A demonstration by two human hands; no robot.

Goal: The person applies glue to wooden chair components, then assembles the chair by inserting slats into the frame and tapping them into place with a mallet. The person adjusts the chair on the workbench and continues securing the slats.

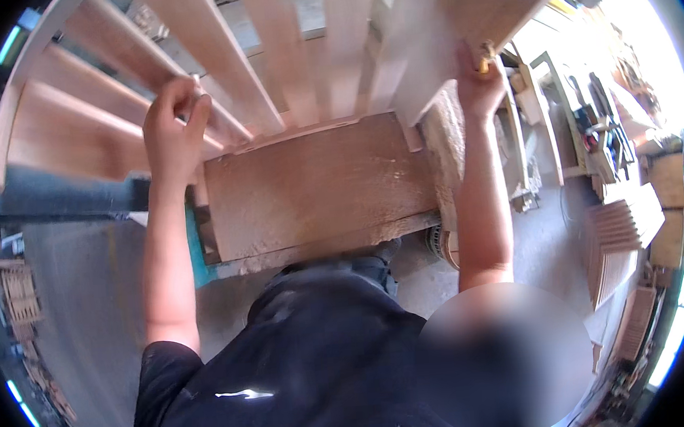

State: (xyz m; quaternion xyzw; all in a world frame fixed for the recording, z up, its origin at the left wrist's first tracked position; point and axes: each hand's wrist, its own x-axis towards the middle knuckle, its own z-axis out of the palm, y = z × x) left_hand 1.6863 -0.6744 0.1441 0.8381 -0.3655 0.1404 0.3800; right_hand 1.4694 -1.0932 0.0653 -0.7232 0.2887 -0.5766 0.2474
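A slatted wooden frame (287, 51) with several pale slats spans the top of the view, its bars running away from me. My left hand (173, 126) is closed in a pinch beside one of the left slats. A small pale bit shows at its fingertips, too small to name. On the far right my right hand (479, 85) is raised next to a broad wooden panel (501, 0) of the frame. Its fingers are closed around a small yellow object (485, 59), whose kind I cannot make out. Blur softens the slats near this hand.
Before me lies a dusty brown work board (320, 187) with a rough front edge. Stacked ridged wooden pieces (625, 229) stand at the right, below a rack with hand tools (605, 124). A dark beam (47, 190) crosses at left above the grey floor (85, 287).
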